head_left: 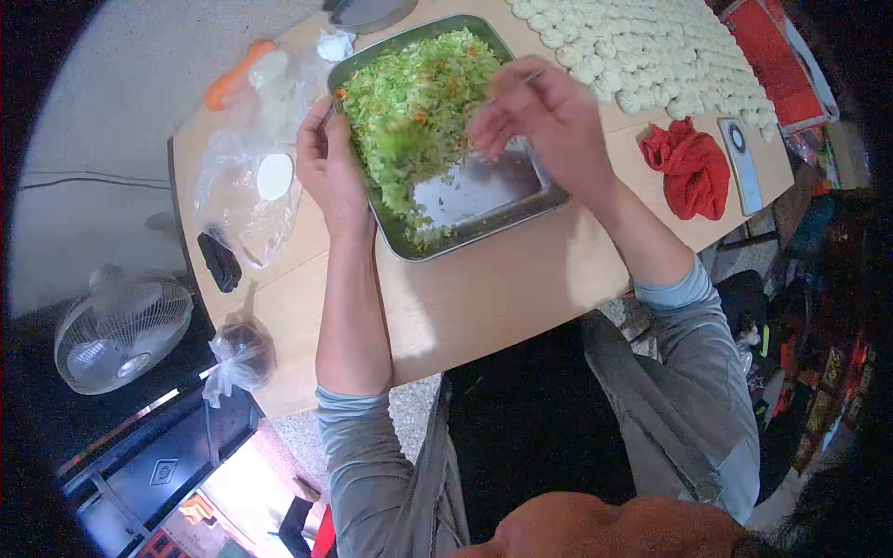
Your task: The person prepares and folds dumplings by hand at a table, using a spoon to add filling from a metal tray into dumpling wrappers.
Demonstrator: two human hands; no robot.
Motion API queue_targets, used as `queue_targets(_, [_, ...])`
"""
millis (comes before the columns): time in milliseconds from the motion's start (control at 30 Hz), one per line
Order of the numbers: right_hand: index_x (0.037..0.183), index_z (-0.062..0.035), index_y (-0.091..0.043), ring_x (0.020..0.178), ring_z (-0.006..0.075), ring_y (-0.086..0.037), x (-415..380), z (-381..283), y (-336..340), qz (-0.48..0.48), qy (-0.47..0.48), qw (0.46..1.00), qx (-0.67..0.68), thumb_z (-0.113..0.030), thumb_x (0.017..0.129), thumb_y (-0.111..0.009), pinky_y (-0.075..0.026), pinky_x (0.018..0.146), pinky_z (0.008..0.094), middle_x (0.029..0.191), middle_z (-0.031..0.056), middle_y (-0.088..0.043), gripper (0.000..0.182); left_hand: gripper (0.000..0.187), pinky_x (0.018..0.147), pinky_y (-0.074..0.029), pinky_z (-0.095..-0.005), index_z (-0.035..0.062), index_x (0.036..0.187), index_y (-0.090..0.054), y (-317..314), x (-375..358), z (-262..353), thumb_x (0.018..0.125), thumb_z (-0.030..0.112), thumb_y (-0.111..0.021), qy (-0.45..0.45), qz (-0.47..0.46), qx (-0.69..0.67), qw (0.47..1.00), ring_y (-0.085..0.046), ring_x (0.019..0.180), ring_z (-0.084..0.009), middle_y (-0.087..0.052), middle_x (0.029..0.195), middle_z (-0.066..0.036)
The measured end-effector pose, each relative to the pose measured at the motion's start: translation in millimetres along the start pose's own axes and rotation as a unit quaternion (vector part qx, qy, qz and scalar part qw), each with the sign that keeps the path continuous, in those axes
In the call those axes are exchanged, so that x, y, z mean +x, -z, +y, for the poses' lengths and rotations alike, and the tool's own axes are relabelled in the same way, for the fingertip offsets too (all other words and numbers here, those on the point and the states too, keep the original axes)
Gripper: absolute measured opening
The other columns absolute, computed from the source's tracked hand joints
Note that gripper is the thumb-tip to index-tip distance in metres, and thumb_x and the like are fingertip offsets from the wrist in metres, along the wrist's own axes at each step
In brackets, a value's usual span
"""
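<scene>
A metal tray (484, 191) on the wooden table (493, 288) holds a heap of chopped green filling (419, 102) with orange bits. My left hand (327, 167) rests at the tray's left edge, fingers curled, seemingly holding a round wrapper that I cannot see clearly. My right hand (544, 116) hovers over the tray, fingers pinched on a thin metal utensil (532, 76) that reaches toward the filling. Rows of folded dumplings (651, 46) lie at the far right of the table.
A clear plastic bag (246, 177) with round white wrappers (274, 177) lies left of the tray. A red cloth (693, 167) and a phone (741, 158) sit to the right. A small black object (219, 260), a tied bag (242, 353) and a floor fan (121, 330) are at the left.
</scene>
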State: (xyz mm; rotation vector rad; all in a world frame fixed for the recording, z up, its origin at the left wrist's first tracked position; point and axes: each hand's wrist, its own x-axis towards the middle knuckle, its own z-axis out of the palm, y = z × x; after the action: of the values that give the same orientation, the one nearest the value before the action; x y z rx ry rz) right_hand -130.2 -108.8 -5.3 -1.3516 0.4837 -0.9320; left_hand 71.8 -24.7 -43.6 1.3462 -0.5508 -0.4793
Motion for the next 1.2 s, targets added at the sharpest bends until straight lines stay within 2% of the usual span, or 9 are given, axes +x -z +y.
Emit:
queue_targets(67, [0.098,-0.0014,-0.057,0.055,0.0156,-0.062,3.3,-3.3,-1.0,0.08,0.027,0.995,0.043,-0.024,0.101,-0.054,-0.052,0.053,0.0271,0.071,0.0112,-0.067,0.023,0.03,0.089,-0.046,-0.027,-0.003,0.122,-0.058,1.2,1.3,-2.5,0.095,0.011,-0.058,0.003,0.0,-0.003,1.0,-0.059,0.099,-0.0141,-0.064,0.112,-0.011])
queue_targets(167, [0.093,-0.0026,-0.058,0.052,0.0121,-0.059,4.0,-12.6,10.2,0.046,-0.008,0.999,0.01,-0.024,0.101,-0.055,-0.048,0.048,0.0241,0.066,0.0084,-0.065,0.023,0.03,0.088,-0.046,-0.0266,-0.0027,0.122,-0.058,1.4,2.7,-4.3,0.095,0.01,-0.058,0.005,0.002,-0.013,1.0,-0.059,0.099,-0.0136,-0.064,0.111,-0.01])
queue_targets(267, [0.088,-0.004,-0.058,0.049,0.0088,-0.056,4.9,-18.6,21.6,-0.015,-0.053,0.994,-0.096,-0.026,0.1,-0.057,-0.044,0.044,0.0214,0.062,0.0054,-0.063,0.025,0.029,0.088,-0.046,-0.0262,-0.0024,0.122,-0.059,0.5,2.3,-4.2,0.095,0.01,-0.058,0.003,0.004,-0.018,1.0,-0.059,0.098,-0.0133,-0.064,0.111,-0.01])
queue_targets(367, [0.093,-0.0042,-0.062,0.049,0.0065,-0.054,5.9,-17.6,21.1,-0.068,-0.091,0.978,-0.174,-0.028,0.099,-0.058,-0.046,0.046,0.0235,0.061,0.0032,-0.062,0.026,0.03,0.087,-0.046,-0.026,-0.0023,0.122,-0.059,0.6,0.8,-1.4,0.095,0.01,-0.058,0.009,0.003,-0.009,1.0,-0.059,0.098,-0.0133,-0.064,0.111,-0.01])
queue_targets(467, [0.088,-0.0041,-0.059,0.047,0.0071,-0.053,4.4,-11.7,9.4,-0.034,-0.072,0.986,-0.144,-0.024,0.1,-0.057,-0.043,0.043,0.0207,0.06,0.0041,-0.061,0.024,0.03,0.087,-0.046,-0.0259,-0.0023,0.122,-0.059,0.1,0.4,0.3,0.095,0.011,-0.058,0.009,0.006,0.003,1.0,-0.059,0.098,-0.0132,-0.064,0.111,-0.009])
queue_targets(667, [0.089,-0.0036,-0.06,0.049,0.0058,-0.054,6.5,-7.8,8.4,0.065,0.029,0.997,-0.029,-0.029,0.099,-0.057,-0.044,0.045,0.0217,0.061,0.0033,-0.062,0.027,0.03,0.087,-0.046,-0.0268,-0.0024,0.121,-0.058,1.5,1.3,-2.3,0.095,0.012,-0.058,0.005,0.001,-0.001,1.0,-0.058,0.098,-0.0136,-0.064,0.111,-0.009])
queue_targets(767, [0.087,-0.004,-0.059,0.049,0.0057,-0.053,6.8,-14.2,23.1,-0.029,-0.053,0.993,-0.097,-0.03,0.099,-0.058,-0.042,0.044,0.0221,0.06,0.0026,-0.061,0.028,0.029,0.089,-0.045,-0.0272,-0.0024,0.121,-0.059,1.1,1.6,-2.0,0.095,0.011,-0.058,0.003,0.0,-0.004,1.0,-0.058,0.099,-0.0139,-0.064,0.111,-0.009])
queue_targets(967, [0.089,-0.0034,-0.06,0.05,0.006,-0.054,3.6,-17.5,17.6,-0.134,-0.12,0.969,-0.172,-0.03,0.099,-0.058,-0.043,0.045,0.0223,0.06,0.0025,-0.061,0.028,0.028,0.091,-0.045,-0.0277,-0.0022,0.12,-0.06,1.9,1.6,-2.4,0.093,0.009,-0.059,-0.011,0.002,0.001,1.0,-0.059,0.101,-0.0144,-0.064,0.113,-0.009])
queue_targets(1200, [0.094,-0.0006,-0.06,0.054,0.009,-0.058,4.6,-2.2,5.2,-0.012,-0.004,1.0,-0.02,-0.026,0.101,-0.055,-0.047,0.047,0.0235,0.066,0.006,-0.064,0.026,0.029,0.092,-0.045,-0.0277,-0.0021,0.12,-0.06,0.6,1.9,-3.1,0.093,0.008,-0.06,0.001,0.004,-0.013,1.0,-0.059,0.103,-0.0147,-0.064,0.113,-0.009])
